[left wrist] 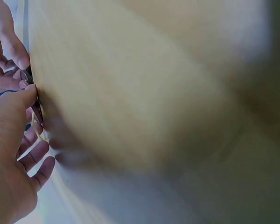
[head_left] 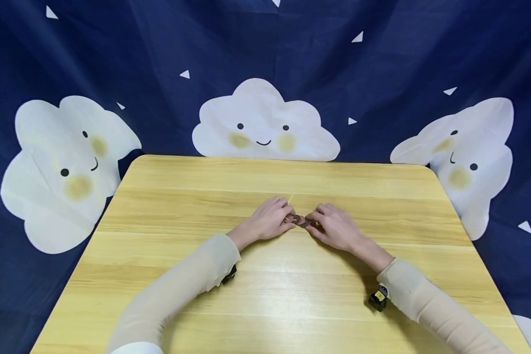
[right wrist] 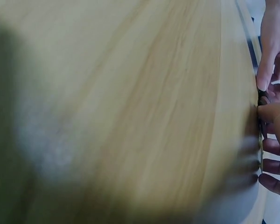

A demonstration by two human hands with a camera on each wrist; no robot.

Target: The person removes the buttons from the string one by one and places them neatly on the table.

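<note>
Between the two hands runs a short row of overlapping dark brown discs (head_left: 299, 221), low over the table, with a yellow strand (head_left: 291, 197) sticking up beside it. My left hand (head_left: 271, 220) pinches the row's left end between thumb and fingers. At the other end, my right hand (head_left: 335, 228) pinches it the same way, and the fingers cover most of that end. In the left wrist view a loop of the yellow strand (left wrist: 35, 128) hangs by the left fingers. The right wrist view shows the dark discs (right wrist: 262, 99) edge-on between both thumbs.
The light wooden table (head_left: 274, 295) has rounded far corners. Behind it hangs a dark blue cloth (head_left: 159, 44) with smiling clouds and white triangles. A small black device (head_left: 378, 298) sits at the right sleeve cuff, another (head_left: 229, 274) at the left.
</note>
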